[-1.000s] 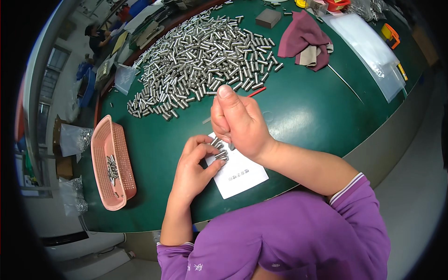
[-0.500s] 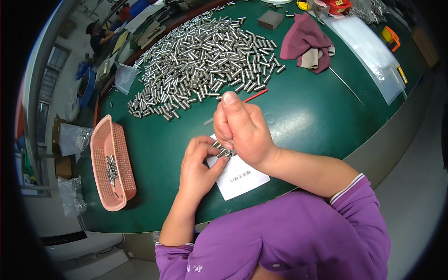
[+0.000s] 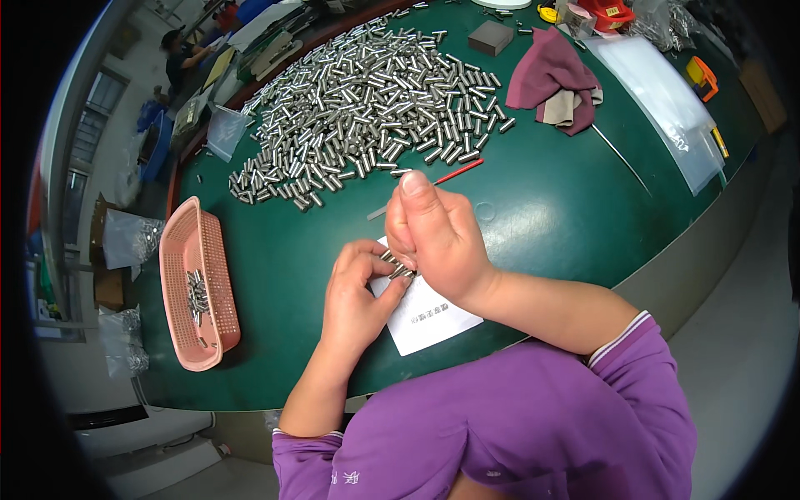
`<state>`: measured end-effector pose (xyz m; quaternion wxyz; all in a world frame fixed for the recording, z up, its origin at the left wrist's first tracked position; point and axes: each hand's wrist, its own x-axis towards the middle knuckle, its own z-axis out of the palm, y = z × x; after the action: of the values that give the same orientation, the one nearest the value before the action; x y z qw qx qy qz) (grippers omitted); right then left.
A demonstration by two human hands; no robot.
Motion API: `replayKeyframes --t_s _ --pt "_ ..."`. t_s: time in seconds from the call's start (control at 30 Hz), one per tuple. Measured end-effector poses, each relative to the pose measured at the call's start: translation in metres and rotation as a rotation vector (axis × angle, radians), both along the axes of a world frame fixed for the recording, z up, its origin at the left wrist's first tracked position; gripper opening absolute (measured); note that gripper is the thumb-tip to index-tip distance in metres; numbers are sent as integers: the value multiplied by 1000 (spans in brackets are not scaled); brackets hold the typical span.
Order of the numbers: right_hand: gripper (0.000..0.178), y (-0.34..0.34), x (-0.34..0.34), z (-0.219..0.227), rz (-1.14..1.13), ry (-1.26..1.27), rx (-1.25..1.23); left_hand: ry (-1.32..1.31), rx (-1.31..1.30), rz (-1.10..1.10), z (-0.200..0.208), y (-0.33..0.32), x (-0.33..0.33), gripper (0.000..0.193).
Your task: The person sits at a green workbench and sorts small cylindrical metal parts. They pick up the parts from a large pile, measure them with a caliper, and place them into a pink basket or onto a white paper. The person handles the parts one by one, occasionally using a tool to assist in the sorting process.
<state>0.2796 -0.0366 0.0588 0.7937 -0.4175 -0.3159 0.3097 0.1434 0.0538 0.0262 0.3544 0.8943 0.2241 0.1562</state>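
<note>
Several short metal pins [image 3: 398, 267] are pinched between the thumb and fingers of my left hand [image 3: 352, 292], just above a white sheet of paper [image 3: 429, 321] with dark print. My right hand [image 3: 442, 242] is closed in a fist, thumb uppermost, right beside those pins. Whatever it grips is hidden by the fingers and palm. A large heap of loose metal pins [image 3: 358, 108] spreads over the green table [image 3: 567, 225] beyond my hands. Past my right fist lie a red stick [image 3: 458, 172] and a thin grey strip [image 3: 377, 213].
At the left stands a pink plastic basket [image 3: 223, 287] with some pins inside. Far right are a maroon cloth [image 3: 542, 75], a thin metal rod [image 3: 621, 158], clear plastic bags [image 3: 658, 100] and a yellow-orange tool [image 3: 702, 78]. A grey block [image 3: 491, 37] sits behind the heap. Another person [image 3: 179, 58] works far left.
The whole view has shifted slightly. Both hands keep almost the same pose, the left on the pins and the right fist beside them.
</note>
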Motion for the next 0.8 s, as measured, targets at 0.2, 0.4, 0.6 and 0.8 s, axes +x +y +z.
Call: replayKeyframes --t_s 0.2,0.4,0.6,0.8 --pt "56 -1 2 4 13 41 24 -7 5 13 -2 0 0 22" --pt "56 -2 1 4 15 39 20 -18 14 13 -1 -1 1 21" --pt "57 -3 1 3 34 76 13 -19 -5 28 -3 -3 0 21" --pt "54 -2 -7 -3 30 -20 -5 6 4 24 2 -4 3 20"
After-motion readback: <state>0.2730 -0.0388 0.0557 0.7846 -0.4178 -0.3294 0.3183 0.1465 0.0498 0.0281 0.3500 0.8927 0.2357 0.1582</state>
